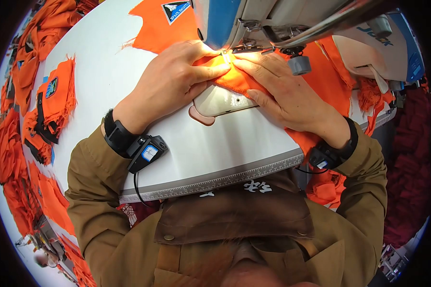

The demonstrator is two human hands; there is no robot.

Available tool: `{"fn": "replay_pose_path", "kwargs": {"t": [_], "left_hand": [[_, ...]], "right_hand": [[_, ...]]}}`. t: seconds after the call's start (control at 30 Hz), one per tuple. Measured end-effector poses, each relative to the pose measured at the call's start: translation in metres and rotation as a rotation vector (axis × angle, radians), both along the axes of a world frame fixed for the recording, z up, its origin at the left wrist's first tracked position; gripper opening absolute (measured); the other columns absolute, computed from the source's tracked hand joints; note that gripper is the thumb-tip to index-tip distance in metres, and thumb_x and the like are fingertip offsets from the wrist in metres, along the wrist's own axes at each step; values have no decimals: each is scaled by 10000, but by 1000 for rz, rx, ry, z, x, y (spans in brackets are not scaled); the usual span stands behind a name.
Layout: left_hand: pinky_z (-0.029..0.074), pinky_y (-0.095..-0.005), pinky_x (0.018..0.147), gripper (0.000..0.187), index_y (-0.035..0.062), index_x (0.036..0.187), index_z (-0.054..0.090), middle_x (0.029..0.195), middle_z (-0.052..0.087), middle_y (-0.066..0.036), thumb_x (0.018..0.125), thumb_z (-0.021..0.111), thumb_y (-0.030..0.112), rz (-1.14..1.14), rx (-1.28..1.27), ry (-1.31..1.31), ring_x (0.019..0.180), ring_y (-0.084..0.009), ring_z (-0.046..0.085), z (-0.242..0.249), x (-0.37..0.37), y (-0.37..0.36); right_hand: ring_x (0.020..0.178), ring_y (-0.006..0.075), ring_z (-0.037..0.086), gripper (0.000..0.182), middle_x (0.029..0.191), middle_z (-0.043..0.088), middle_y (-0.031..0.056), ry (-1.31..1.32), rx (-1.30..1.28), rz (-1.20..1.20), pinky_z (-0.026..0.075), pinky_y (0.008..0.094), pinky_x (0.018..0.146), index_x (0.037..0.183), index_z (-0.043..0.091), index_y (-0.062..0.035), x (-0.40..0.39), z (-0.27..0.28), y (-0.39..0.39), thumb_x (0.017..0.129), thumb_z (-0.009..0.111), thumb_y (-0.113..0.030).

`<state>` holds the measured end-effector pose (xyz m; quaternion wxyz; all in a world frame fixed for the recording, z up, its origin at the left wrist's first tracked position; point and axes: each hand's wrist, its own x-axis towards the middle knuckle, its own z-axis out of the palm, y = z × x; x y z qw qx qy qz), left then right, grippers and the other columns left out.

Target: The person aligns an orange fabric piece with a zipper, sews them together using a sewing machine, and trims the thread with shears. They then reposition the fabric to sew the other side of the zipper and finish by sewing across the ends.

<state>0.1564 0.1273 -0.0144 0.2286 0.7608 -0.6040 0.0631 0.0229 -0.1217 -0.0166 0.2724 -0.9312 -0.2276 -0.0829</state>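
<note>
A piece of orange fabric (237, 81) lies under the lit needle area of a sewing machine (254, 28). My left hand (177, 69) grips its left side, thumb and forefinger close to the needle. On the other side my right hand (285, 88) holds the fabric, fingertips near the needle and thumb at its lower edge. The metal needle plate (225, 101) shows between the hands. Behind my left hand, more orange cloth bears a triangular space shuttle patch (176, 10). The bright lamp and my fingers partly hide the stitching spot.
Orange pieces with a round patch (51, 87) lie at the table's left. Heaps of orange cloth (14, 143) hang beyond it. A measuring tape strip (215, 178) runs along the front edge. Dark red cloth (409, 167) is piled at right.
</note>
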Motion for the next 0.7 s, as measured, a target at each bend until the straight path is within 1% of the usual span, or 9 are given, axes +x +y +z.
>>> {"fn": "replay_pose_path", "kwargs": {"t": [0.2, 0.37, 0.4, 0.47, 0.5, 0.57, 0.6, 0.63, 0.7], "left_hand": [[535, -395, 856, 457, 265, 1276, 788, 1100, 704, -67, 849, 797, 103, 8, 9, 7, 980, -283, 627, 0, 0, 1], [540, -399, 862, 452, 258, 1275, 789, 1099, 701, -72, 855, 790, 91, -8, -38, 52, 981, -289, 628, -3, 1, 0], [541, -401, 864, 451, 258, 1274, 790, 1097, 701, -73, 858, 786, 83, -10, -52, 69, 982, -290, 629, -4, 1, 0], [540, -396, 857, 441, 223, 1278, 782, 1087, 691, -90, 871, 761, 52, -27, -73, 77, 990, -291, 632, -6, 2, 1], [539, -393, 854, 437, 205, 1279, 778, 1082, 687, -98, 877, 749, 36, -34, -84, 82, 995, -291, 633, -6, 3, 2], [531, -397, 858, 348, 123, 1241, 756, 1087, 672, -125, 903, 725, 51, -18, -105, 164, 1006, -308, 633, -5, 4, 3], [527, -399, 860, 310, 83, 1222, 745, 1090, 665, -139, 915, 713, 59, -12, -114, 207, 1011, -317, 632, -5, 5, 3], [519, -405, 866, 278, 59, 1206, 723, 1091, 657, -149, 930, 708, 91, 32, -114, 167, 1015, -326, 628, -5, 5, 3], [504, -417, 878, 260, 10, 1174, 677, 1092, 640, -168, 959, 698, 155, 119, -117, 81, 1023, -344, 620, -6, 7, 5]], "right_hand": [[1372, 435, 502, 516, 1478, 557, 241, -7, 5, 1, 384, 514, 1173, 1472, 529, 26, 0, -1, 0, 1042, 593, -252], [1378, 429, 500, 506, 1487, 552, 235, -14, 9, -5, 387, 508, 1173, 1466, 539, 12, 0, -1, 0, 1039, 603, -251], [1377, 425, 505, 500, 1481, 558, 235, 34, 33, -20, 390, 502, 1173, 1463, 542, 9, -1, 0, -1, 1041, 602, -253], [1375, 416, 515, 489, 1470, 570, 235, 130, 80, -51, 396, 491, 1173, 1457, 548, 3, -5, 3, -9, 1047, 602, -257], [1373, 413, 522, 485, 1458, 579, 237, 36, 19, -126, 398, 485, 1174, 1452, 552, 3, -6, 6, -18, 1049, 603, -263], [1368, 406, 535, 479, 1436, 596, 242, -150, -101, -272, 404, 474, 1175, 1443, 559, 2, -10, 13, -46, 1055, 607, -275], [1369, 406, 539, 489, 1433, 602, 242, -181, -183, -358, 405, 470, 1176, 1438, 559, 9, -12, 17, -60, 1063, 599, -302], [1370, 406, 543, 502, 1429, 607, 243, -214, -266, -445, 406, 467, 1177, 1434, 558, 16, -16, 20, -74, 1071, 591, -330], [1382, 410, 532, 545, 1447, 597, 245, -79, -421, -580, 412, 472, 1171, 1427, 557, 30, -36, 11, -101, 1071, 584, -383]]}}
